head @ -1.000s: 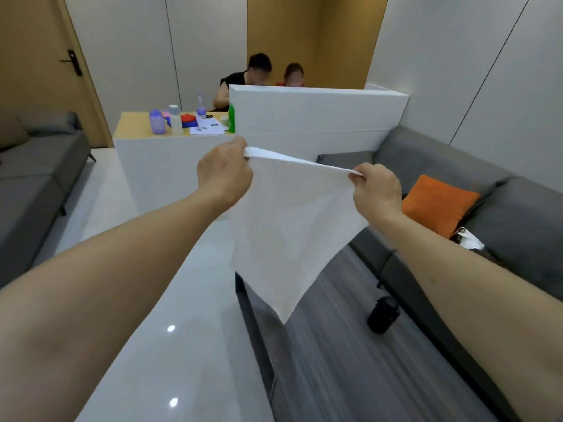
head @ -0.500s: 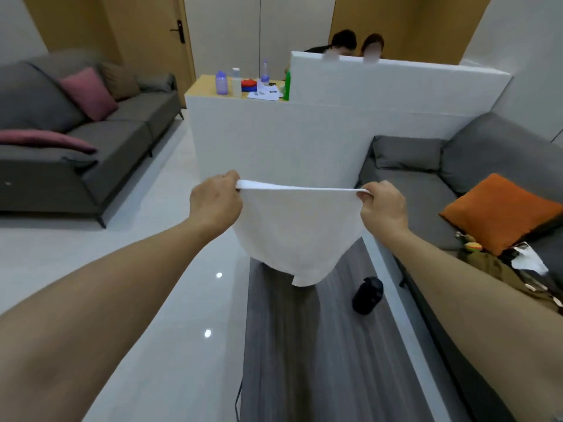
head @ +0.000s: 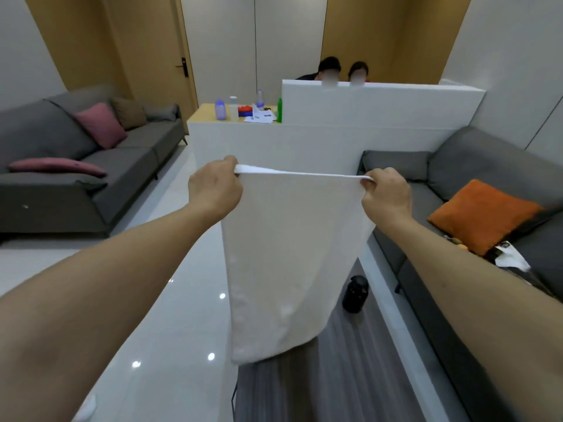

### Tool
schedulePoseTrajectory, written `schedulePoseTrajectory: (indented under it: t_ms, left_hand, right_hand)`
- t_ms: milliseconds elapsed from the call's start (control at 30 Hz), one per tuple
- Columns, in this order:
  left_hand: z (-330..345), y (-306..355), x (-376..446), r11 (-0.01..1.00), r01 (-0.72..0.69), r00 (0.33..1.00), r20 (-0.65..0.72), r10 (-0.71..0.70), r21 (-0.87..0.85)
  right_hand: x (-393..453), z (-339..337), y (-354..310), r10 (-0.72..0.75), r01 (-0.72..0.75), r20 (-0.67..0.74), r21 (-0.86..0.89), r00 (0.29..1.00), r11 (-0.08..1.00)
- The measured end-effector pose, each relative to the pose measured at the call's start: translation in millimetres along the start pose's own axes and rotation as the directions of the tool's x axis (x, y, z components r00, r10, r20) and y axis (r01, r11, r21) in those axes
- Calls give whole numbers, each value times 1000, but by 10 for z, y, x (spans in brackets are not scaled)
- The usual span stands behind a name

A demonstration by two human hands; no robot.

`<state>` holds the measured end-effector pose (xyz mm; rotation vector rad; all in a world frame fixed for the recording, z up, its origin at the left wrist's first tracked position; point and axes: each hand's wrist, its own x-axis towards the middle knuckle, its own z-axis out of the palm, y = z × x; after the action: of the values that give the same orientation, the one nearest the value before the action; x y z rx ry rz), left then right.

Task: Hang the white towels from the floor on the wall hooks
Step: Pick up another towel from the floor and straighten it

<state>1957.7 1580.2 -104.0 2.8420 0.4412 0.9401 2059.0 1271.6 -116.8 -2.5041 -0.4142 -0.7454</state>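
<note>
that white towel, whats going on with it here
A person holds the white towel stretched out in front of them, the left hand and right hand each gripping a top corner so it hangs flat and open. It is off the floor but not hung; no wall hooks show in this view. Grey sofas stand at either side.

White towel [head: 292, 254] held up by its top corners, hanging open.

The towel is plain white, rectangular, and spread flat in the air, clear of the floor. Its top edge runs taut and nearly level, the left corner bunched in the left hand [head: 214, 190] and the right corner pinched by the right hand [head: 387, 196]. The cloth narrows slightly downward; the bottom edge slants, lowest at the left corner, and curls a little there.
</note>
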Motion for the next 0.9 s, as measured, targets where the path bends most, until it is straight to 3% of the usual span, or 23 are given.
schedulePoseTrajectory:
  t_ms: [167,300,533,733,900]
  left_hand:
    - [-193,47,96,999,-22,1000,6,23,-32]
    - [-55,53,198,992,19,999,44,-13,-126]
    - [428,61,733,1000,25,996,81,-24,-13]
    - [352,246,1328,998,58,998,-35,-58,15]
    - [-7,407,1581,999,53,987,-153,-52,-3]
  right_hand:
    - [51,-228,-70,12,-14,-35,-57,999,998]
    - [228,-159,9,17,-14,23,-122,1000,992]
    - [800,321,280,21,2,133,-169,991,986]
    - [1387,338,321,52,-55,71,28,996,998]
    - [1647,12,276,-13,15,-17,104,1000,994]
